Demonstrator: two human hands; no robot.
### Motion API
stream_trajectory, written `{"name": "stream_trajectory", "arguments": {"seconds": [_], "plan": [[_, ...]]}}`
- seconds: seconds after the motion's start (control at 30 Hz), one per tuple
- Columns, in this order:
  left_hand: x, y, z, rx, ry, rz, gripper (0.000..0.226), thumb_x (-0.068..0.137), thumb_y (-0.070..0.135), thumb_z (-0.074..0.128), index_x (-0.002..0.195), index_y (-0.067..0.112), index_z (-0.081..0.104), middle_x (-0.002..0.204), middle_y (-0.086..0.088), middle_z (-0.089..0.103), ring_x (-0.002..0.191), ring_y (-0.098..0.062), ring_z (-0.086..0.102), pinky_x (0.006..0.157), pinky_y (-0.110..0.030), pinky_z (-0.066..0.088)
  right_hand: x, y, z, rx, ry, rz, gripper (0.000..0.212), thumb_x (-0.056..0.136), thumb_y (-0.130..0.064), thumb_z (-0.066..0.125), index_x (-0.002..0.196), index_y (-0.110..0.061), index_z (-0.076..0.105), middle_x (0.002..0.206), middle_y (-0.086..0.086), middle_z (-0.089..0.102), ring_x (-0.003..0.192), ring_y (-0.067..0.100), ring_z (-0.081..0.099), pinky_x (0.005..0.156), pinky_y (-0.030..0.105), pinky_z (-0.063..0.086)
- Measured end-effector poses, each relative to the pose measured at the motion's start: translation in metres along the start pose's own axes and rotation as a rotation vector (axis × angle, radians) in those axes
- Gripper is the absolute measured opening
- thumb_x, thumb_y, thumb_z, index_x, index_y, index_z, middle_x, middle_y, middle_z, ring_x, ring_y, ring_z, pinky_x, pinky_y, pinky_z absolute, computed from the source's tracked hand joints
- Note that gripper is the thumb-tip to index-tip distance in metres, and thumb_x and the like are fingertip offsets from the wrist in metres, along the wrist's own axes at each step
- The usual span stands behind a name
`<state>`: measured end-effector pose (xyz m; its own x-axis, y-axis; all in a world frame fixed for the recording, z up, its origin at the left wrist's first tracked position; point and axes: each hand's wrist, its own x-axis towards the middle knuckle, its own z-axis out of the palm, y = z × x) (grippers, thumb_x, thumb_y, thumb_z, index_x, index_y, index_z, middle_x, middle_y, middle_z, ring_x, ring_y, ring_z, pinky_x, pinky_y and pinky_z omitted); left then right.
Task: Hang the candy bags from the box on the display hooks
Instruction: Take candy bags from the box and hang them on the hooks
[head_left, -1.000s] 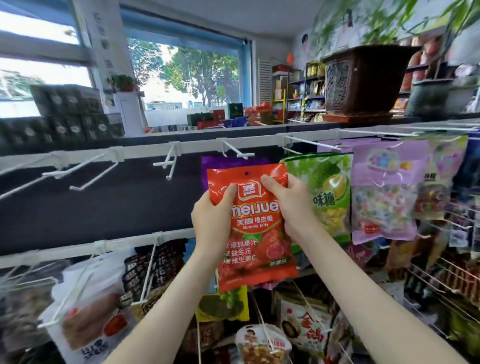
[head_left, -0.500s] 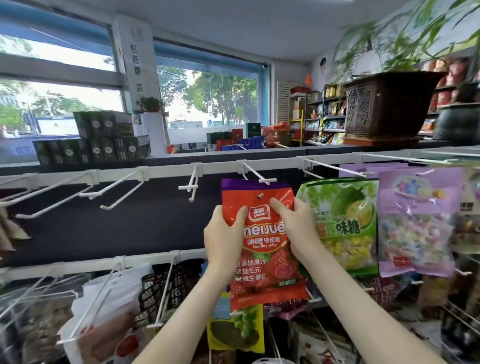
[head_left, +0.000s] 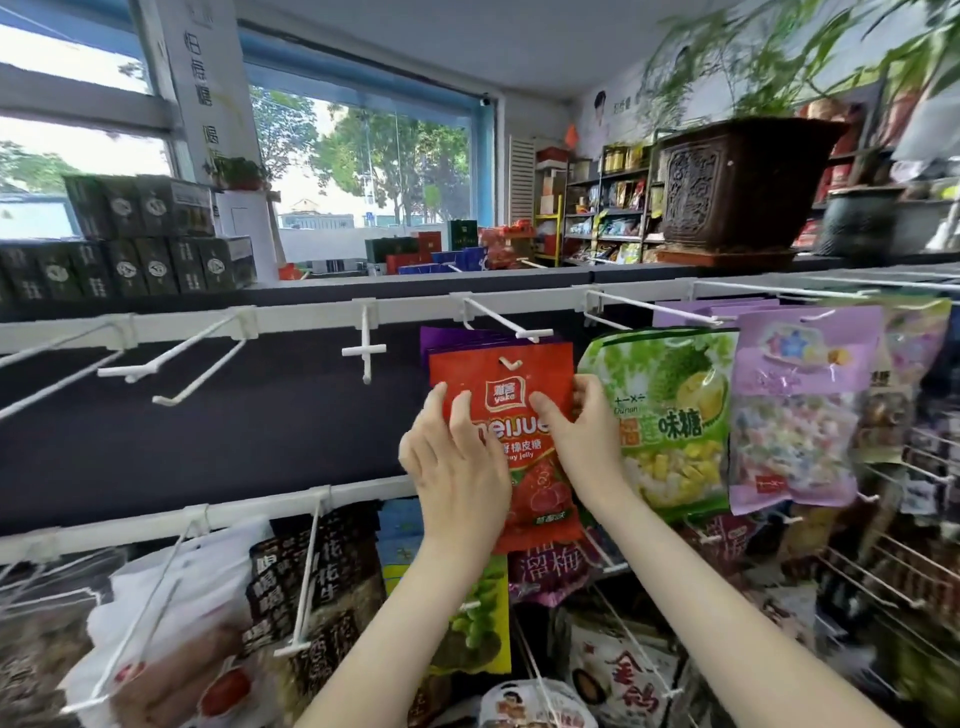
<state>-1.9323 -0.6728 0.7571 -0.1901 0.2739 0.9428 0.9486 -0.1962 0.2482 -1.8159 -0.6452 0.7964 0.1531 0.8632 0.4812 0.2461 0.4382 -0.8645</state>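
Note:
A red gummy candy bag (head_left: 511, 395) is held upright in front of the top rail, just below the tip of a white display hook (head_left: 506, 321). My left hand (head_left: 454, 462) grips its left edge and my right hand (head_left: 584, 441) grips its right edge. The bag's hang hole sits a little under the hook's crossbar, and I cannot tell whether it is threaded on. Purple bags (head_left: 447, 338) hang behind it on the same hook. The box is not in view.
To the left, three white hooks (head_left: 366, 351) on the top rail (head_left: 291, 317) carry nothing. A green durian candy bag (head_left: 670, 415) and a lilac candy bag (head_left: 795, 410) hang at the right. The lower rail (head_left: 156, 519) holds snack bags. A potted plant (head_left: 737, 187) stands above.
Both hands have raised the red bag from mid-height up to the hook's tip. The view has tilted upward, so the rails sit lower in frame.

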Motion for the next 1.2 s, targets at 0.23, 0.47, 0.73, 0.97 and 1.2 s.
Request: {"name": "stream_trajectory", "arguments": {"seconds": [0.23, 0.47, 0.73, 0.97, 1.2], "plan": [[-0.068, 0.070, -0.007, -0.269, -0.332, 0.109, 0.040, 0.086, 0.015, 0.051, 0.126, 0.008, 0.051, 0.132, -0.015, 0.048, 0.117, -0.028, 0.044, 0.097, -0.042, 0.033, -0.063, 0.038, -0.066, -0.207, 0.012, -0.085, 0.038, 0.090, -0.024, 0.062, 0.124, -0.019, 0.045, 0.108, -0.009, 0.057, 0.098, 0.002, 0.056, 0.083, 0.014, 0.045], [-0.139, 0.171, 0.002, -0.578, -0.753, 0.302, 0.042, 0.086, 0.014, 0.049, 0.126, 0.001, 0.055, 0.126, -0.016, 0.056, 0.114, -0.031, 0.055, 0.093, -0.041, 0.047, -0.127, 0.092, -0.193, -0.468, 0.068, 0.139, 0.022, 0.094, -0.023, 0.054, 0.116, -0.020, 0.053, 0.106, -0.006, 0.058, 0.096, 0.006, 0.057, 0.084, 0.022, 0.048], [-0.261, 0.301, 0.013, -0.739, -1.212, 0.486, 0.050, 0.087, 0.026, 0.041, 0.129, 0.001, 0.051, 0.127, -0.016, 0.054, 0.117, -0.034, 0.052, 0.097, -0.043, 0.046, -0.234, 0.164, -0.358, -0.635, 0.281, 0.551, 0.013, 0.089, -0.020, 0.062, 0.099, -0.017, 0.055, 0.098, 0.000, 0.060, 0.085, 0.014, 0.058, 0.078, 0.025, 0.045], [-0.394, 0.384, 0.014, -0.703, -1.586, 0.508, 0.044, 0.094, 0.022, 0.051, 0.135, 0.008, 0.043, 0.133, -0.010, 0.046, 0.126, -0.028, 0.042, 0.104, -0.035, 0.034, -0.350, 0.253, -0.477, -0.570, 0.445, 0.972, 0.015, 0.087, -0.015, 0.064, 0.099, -0.008, 0.060, 0.085, 0.001, 0.057, 0.080, 0.016, 0.052, 0.072, 0.023, 0.038], [-0.554, 0.379, 0.044, -0.531, -1.833, 0.432, 0.036, 0.095, 0.019, 0.047, 0.130, 0.008, 0.051, 0.129, -0.010, 0.053, 0.119, -0.029, 0.048, 0.098, -0.034, 0.036, -0.458, 0.400, -0.492, -0.438, 0.408, 1.292, 0.007, 0.089, -0.016, 0.061, 0.091, -0.016, 0.054, 0.077, -0.003, 0.056, 0.078, 0.017, 0.055, 0.073, 0.028, 0.043]]}}
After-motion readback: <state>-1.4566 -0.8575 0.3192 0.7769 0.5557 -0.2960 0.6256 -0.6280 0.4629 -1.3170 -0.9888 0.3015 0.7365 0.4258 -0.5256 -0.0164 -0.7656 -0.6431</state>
